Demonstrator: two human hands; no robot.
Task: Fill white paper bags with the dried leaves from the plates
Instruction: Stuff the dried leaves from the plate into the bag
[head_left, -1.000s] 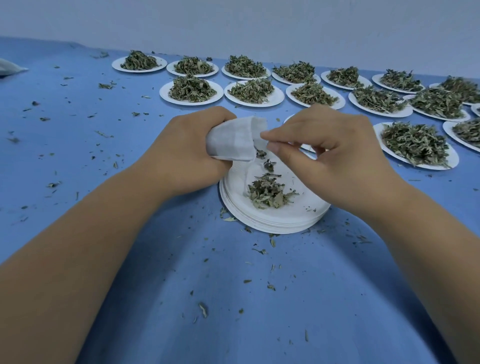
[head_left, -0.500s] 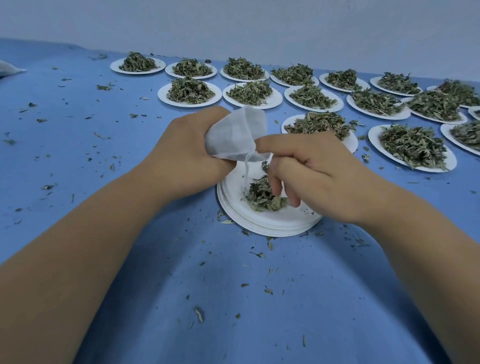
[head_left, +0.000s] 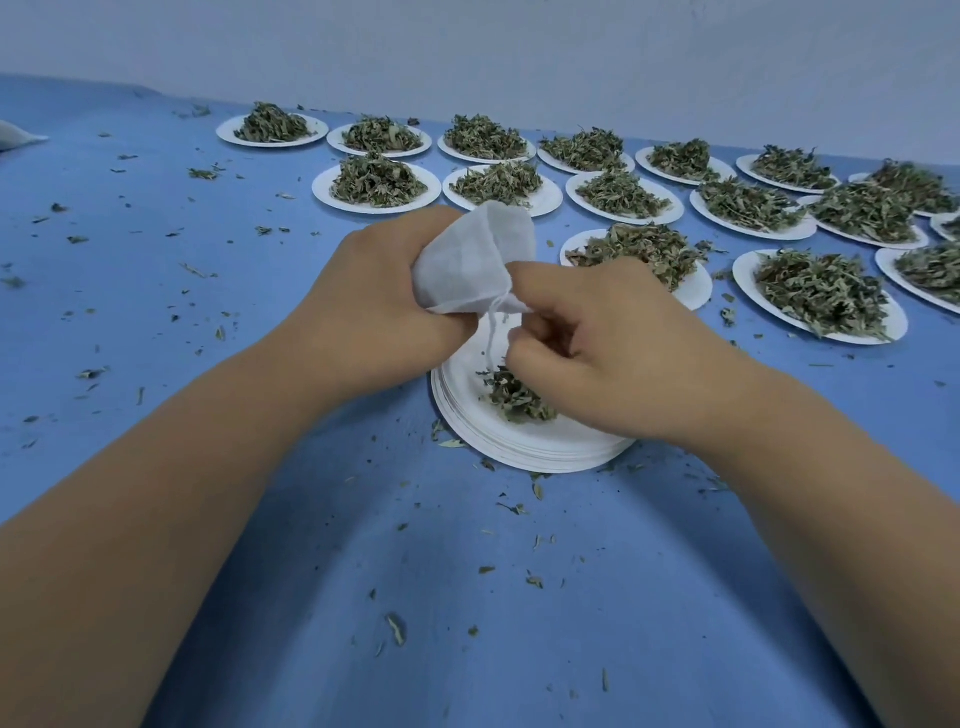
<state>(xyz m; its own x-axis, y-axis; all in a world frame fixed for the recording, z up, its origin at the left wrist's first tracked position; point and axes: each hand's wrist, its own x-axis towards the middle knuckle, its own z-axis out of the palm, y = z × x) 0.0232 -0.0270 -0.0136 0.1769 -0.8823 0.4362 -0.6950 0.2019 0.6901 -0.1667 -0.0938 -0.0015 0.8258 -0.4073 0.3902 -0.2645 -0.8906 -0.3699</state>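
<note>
My left hand (head_left: 374, 306) grips a small white paper bag (head_left: 475, 260) with a drawstring, held tilted above a stack of white plates (head_left: 519, 447). A small heap of dried leaves (head_left: 511, 397) lies on the top plate. My right hand (head_left: 613, 353) hovers over that heap with fingers curled, its fingertips at the bag's mouth and the hanging string; whether it pinches leaves is hidden by the fingers.
Several white plates heaped with dried leaves stand in rows at the back and right, the nearest (head_left: 639, 260) just behind my right hand. Leaf crumbs litter the blue table (head_left: 260, 571). A white object (head_left: 15, 137) lies at the far left edge.
My right hand dropped from the bag's mouth to the leaf heap, then curled back up toward the bag. The left hand tipped the bag slightly more upright.
</note>
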